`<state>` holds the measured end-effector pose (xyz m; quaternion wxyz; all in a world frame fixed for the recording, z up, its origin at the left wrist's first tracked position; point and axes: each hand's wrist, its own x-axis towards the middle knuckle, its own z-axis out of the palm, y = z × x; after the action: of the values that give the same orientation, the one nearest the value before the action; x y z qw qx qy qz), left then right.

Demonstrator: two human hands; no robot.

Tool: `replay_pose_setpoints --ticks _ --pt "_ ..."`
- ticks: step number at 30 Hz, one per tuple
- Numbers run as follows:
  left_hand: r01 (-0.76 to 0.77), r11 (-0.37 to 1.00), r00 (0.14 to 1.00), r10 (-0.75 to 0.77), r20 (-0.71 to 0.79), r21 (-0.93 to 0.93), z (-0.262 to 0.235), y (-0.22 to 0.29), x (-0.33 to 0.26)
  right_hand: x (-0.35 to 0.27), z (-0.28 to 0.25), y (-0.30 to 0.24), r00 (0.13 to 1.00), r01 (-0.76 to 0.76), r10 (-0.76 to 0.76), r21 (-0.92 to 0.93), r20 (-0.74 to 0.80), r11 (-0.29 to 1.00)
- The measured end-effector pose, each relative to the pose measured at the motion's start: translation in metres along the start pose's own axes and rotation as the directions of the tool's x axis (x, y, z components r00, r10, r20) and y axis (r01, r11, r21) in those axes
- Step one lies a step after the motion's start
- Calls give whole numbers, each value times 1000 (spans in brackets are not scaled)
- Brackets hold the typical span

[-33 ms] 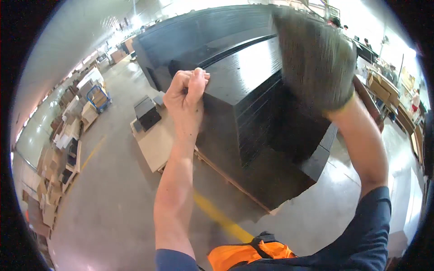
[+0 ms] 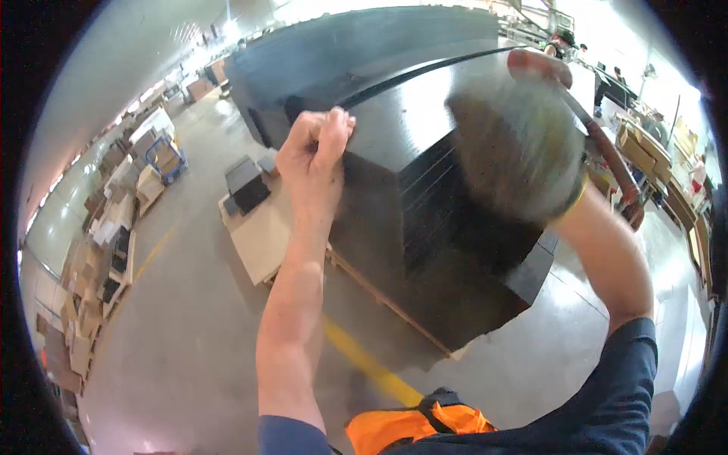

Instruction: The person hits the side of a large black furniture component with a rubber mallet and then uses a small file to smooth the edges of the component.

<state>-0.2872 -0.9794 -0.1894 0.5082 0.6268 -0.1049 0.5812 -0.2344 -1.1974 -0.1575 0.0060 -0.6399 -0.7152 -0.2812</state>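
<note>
My bare left hand is closed at the near left edge of a stack of black panels, its curled fingers on the edge of the top black panel. Its fingertips are partly hidden. My right hand wears a dark grey glove and is smeared by motion above the stack's right side. Its fingers cannot be made out, and it covers part of the panels. Light reflects off the glossy top panel.
The stack stands on a wooden pallet. Behind it runs a larger dark stack. At left, small black boxes sit on a pale board. A reddish-brown bar rises beyond my right hand. Cartons and a blue trolley stand farther left.
My right gloved hand has moved lower and slightly left, uncovering the thick end of the reddish-brown bar. My left hand has stayed at the panel edge.
</note>
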Motion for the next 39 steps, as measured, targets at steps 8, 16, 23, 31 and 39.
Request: replay_pose_setpoints --ticks 8,16,23,31,39 --pt "-36 999 997 34 -66 -33 8 -5 4 -60 140 -41 943 313 -332 319 6 895" --pt "-114 994 991 114 -69 2 7 -11 6 -64 151 -24 902 391 -409 143 137 909" --pt "-124 992 989 122 -81 -15 9 -14 6 -63 150 -22 879 477 -476 -68 30 876" --pt "-126 992 989 124 -86 -24 10 -14 6 -63 157 -20 893 450 -449 -38 25 892" --pt "-88 996 993 90 -76 20 2 -1 4 -24 109 24 926 25 -35 -32 -376 999"
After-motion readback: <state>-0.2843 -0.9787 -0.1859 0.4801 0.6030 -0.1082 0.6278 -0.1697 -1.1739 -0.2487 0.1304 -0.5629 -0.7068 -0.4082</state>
